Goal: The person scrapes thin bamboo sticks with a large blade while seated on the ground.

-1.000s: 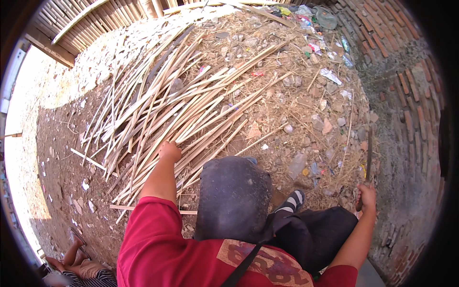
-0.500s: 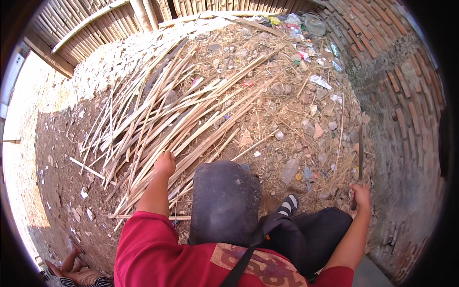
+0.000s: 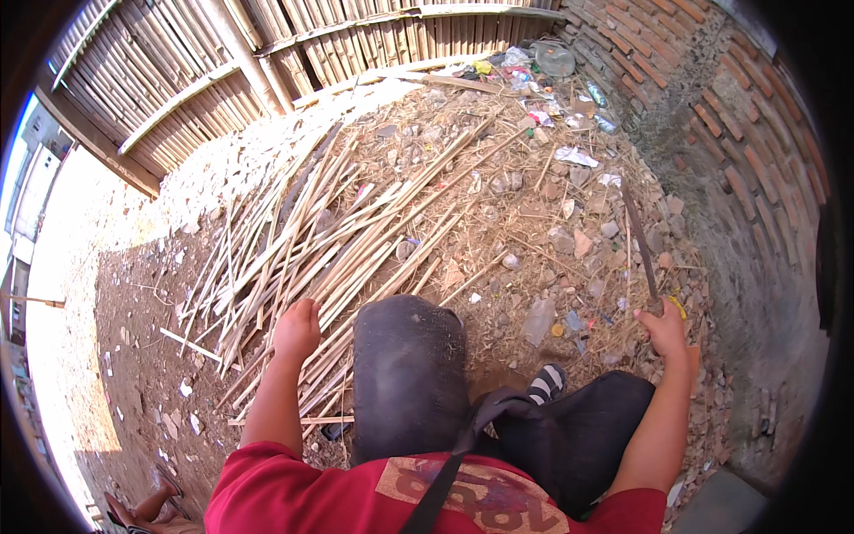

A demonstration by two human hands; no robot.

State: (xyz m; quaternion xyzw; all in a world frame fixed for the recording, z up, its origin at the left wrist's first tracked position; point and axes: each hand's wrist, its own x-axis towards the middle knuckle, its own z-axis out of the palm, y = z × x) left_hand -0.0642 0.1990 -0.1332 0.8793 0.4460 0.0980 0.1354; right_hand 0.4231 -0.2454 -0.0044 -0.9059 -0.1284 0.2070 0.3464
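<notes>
Head view, read from left to right. At the far left, sunlit bare ground (image 3: 116,356) runs beside a fence of upright bamboo slats (image 3: 178,98) that curves along the upper edge. Before the fence lies a heap of long split bamboo strips (image 3: 338,231), pale and fanned out, their near ends pointing toward the person. The left hand (image 3: 296,327) rests on the near ends of these strips with its fingers curled down among them; whether it grips one strip or merely presses on the heap cannot be told, since the fingers are hidden behind the back of the hand. Just right of this hand rises the person's bent knee in dark trousers (image 3: 409,378), and beyond it a striped shoe (image 3: 544,383) stands on litter-strewn soil. A flattened clear plastic bottle (image 3: 538,320) lies near the shoe, amid stones and dry straw. Farther right, the right hand (image 3: 665,331) is closed in a fist around the handle of a long, narrow dark blade (image 3: 639,236), which stands nearly upright and points away from the person, well apart from the heap. At the far right a curved brick wall (image 3: 738,151) bounds the yard, with scattered refuse (image 3: 543,67) piled at its upper end.
</notes>
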